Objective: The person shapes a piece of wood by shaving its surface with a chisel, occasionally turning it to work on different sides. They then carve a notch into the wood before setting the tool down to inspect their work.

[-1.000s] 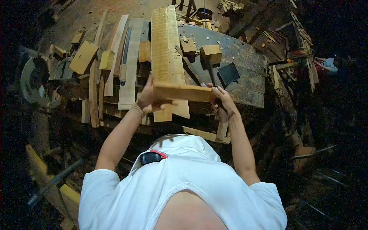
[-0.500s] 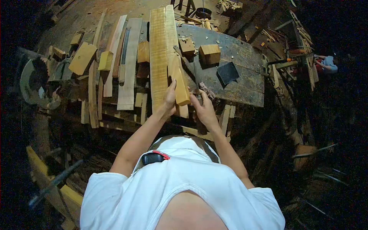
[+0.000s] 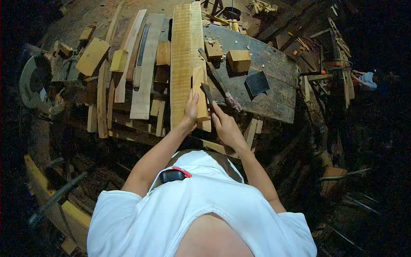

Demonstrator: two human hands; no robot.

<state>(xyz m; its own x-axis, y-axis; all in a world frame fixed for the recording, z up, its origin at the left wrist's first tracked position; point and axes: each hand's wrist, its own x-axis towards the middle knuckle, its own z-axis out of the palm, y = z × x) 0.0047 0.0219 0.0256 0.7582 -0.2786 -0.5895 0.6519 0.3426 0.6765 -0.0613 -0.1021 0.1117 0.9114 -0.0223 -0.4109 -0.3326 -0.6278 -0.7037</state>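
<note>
My left hand (image 3: pixel 190 112) grips the side of a pale, shaped wooden piece (image 3: pixel 199 88), which points away from me over a long plank. In my right hand (image 3: pixel 227 127) is a dark flat-bladed tool (image 3: pixel 206 93), its far end against the right side of that piece. Just beyond, another long dark tool (image 3: pixel 214 73) lies on the bench, a cloth-wrapped handle (image 3: pixel 233 103) at its near end. The long yellowish plank (image 3: pixel 181 55) runs forward beneath the left hand's fingers. My right palm hides the near end of the tool it holds.
Wooden blocks (image 3: pixel 238 61) and a black square block (image 3: pixel 257 83) sit on the dark bench top (image 3: pixel 276 94). Several boards (image 3: pixel 146 73) lie to the left, near a circular saw blade (image 3: pixel 36 81). Another person (image 3: pixel 366 80) is at the far right.
My right hand now holds the dark flat-bladed tool up against the wooden piece; before, its fingers were beside the piece's near end. The wooden piece has turned slightly in my left hand.
</note>
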